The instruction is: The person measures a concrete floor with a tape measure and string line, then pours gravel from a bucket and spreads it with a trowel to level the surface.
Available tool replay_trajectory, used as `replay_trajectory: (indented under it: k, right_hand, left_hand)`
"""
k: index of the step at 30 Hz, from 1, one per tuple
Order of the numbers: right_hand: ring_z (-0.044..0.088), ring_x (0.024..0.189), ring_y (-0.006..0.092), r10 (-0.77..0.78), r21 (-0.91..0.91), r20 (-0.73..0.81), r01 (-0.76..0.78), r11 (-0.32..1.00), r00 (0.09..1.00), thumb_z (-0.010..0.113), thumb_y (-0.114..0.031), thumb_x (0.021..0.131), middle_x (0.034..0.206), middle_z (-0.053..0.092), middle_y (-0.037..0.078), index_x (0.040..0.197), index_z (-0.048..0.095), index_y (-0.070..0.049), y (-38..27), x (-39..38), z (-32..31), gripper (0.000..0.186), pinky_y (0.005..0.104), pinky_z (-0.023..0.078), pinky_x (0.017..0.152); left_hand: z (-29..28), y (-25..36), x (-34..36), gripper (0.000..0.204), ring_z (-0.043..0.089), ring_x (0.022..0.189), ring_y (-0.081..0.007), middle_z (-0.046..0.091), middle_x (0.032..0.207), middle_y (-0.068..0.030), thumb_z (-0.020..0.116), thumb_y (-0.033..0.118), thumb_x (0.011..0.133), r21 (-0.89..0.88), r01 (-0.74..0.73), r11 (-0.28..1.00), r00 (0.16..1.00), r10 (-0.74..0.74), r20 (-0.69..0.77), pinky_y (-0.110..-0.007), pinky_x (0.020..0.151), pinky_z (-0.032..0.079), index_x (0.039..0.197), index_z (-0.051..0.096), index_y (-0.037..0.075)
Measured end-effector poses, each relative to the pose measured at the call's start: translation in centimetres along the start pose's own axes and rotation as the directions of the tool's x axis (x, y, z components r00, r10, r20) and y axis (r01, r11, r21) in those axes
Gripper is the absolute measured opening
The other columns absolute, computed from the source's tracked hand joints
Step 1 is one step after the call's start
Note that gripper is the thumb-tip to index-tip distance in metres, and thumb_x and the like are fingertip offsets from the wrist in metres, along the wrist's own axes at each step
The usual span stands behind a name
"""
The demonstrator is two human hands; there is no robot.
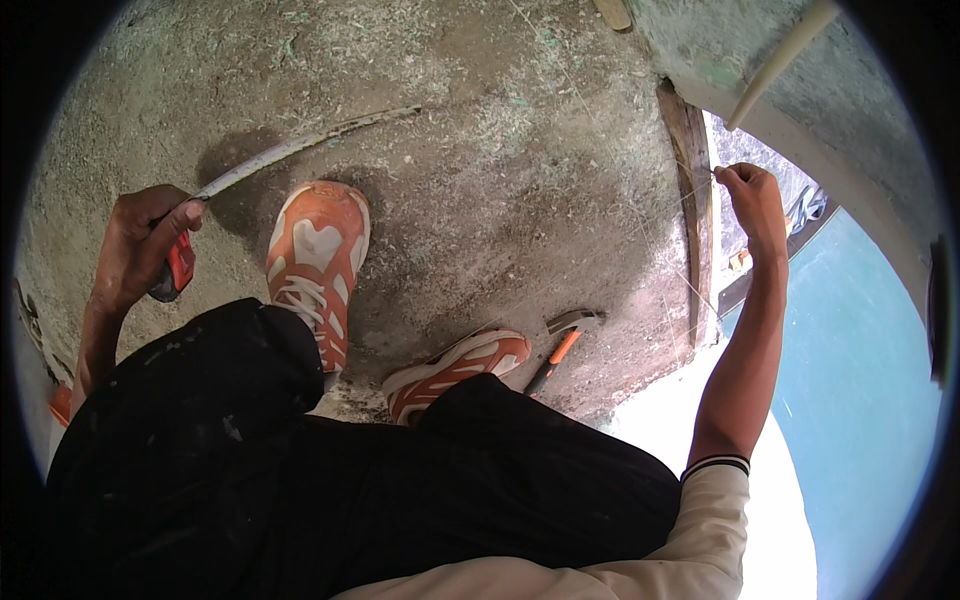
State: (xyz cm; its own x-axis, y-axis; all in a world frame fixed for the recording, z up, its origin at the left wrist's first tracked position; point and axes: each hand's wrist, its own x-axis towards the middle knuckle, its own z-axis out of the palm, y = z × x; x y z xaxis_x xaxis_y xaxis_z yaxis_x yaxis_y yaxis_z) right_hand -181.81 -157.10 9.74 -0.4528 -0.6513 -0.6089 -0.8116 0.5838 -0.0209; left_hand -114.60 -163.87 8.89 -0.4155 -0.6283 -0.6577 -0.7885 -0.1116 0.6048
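My left hand [145, 240] is closed around the red and black handle [178, 268] of what looks like a handsaw. Its long, narrow, whitish blade [300, 148] is seen nearly edge-on and reaches away to the right above the floor. Far to the right, my right hand [755, 198] pinches thumb and fingertips together on a thin string [668, 202], with a small dark tip at the fingers that I cannot make out. Right beside those fingertips a rough wooden board [690, 180] lies along the floor's edge, with thin strings crossing it.
A claw hammer [565, 345] with an orange and black handle lies near my right shoe [460, 368]. My left shoe [318, 250] stands on the rough, debris-strewn concrete floor [480, 210]. A pale pole [785, 60] slants at the upper right, above a blue-green surface [850, 350].
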Motion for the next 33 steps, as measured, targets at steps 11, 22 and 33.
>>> replay_trajectory:
  k: [11,22,33]
  right_hand:
    - [0.052,0.06,0.0131,-0.007,0.002,-0.01,0.007,1.0,1.0,0.076,-0.032,0.088,0.065,0.059,0.005,0.088,0.076,0.004,0.1,-0.2,0.0,0.036,0.034,0.042,0.059]
    - [0.053,0.062,0.0134,0.015,0.003,0.016,-0.015,1.0,1.0,0.074,-0.033,0.09,0.067,0.06,0.006,0.089,0.076,0.005,-0.1,-0.2,-0.2,0.038,0.0337,0.042,0.061]
    - [0.057,0.063,0.0132,0.049,0.101,-0.085,-0.04,0.994,0.995,0.067,-0.046,0.098,0.069,0.064,0.007,0.093,0.074,0.002,1.3,-2.7,-1.9,0.048,0.0346,0.047,0.065]
  left_hand:
    - [-0.1,0.3,-0.1,0.035,0.054,0.065,-0.011,0.059,0.071,-0.0044,0.067,0.027,0.103,0.012,-0.031,0.999,0.999,0.031,-0.008,-0.031,0.061,0.044,0.082,0.066,-0.001]
    - [-0.1,0.5,-0.1,0.035,0.055,0.064,-0.0111,0.06,0.07,-0.0052,0.068,0.027,0.102,0.032,-0.01,0.999,1.0,0.011,-0.007,-0.031,0.06,0.044,0.082,0.067,-0.001]
    - [-0.5,3.3,0.7,0.036,0.058,0.065,-0.0141,0.064,0.069,-0.0081,0.068,0.027,0.101,0.038,-0.06,0.997,0.993,0.056,0.108,-0.033,0.063,0.047,0.081,0.069,-0.002]
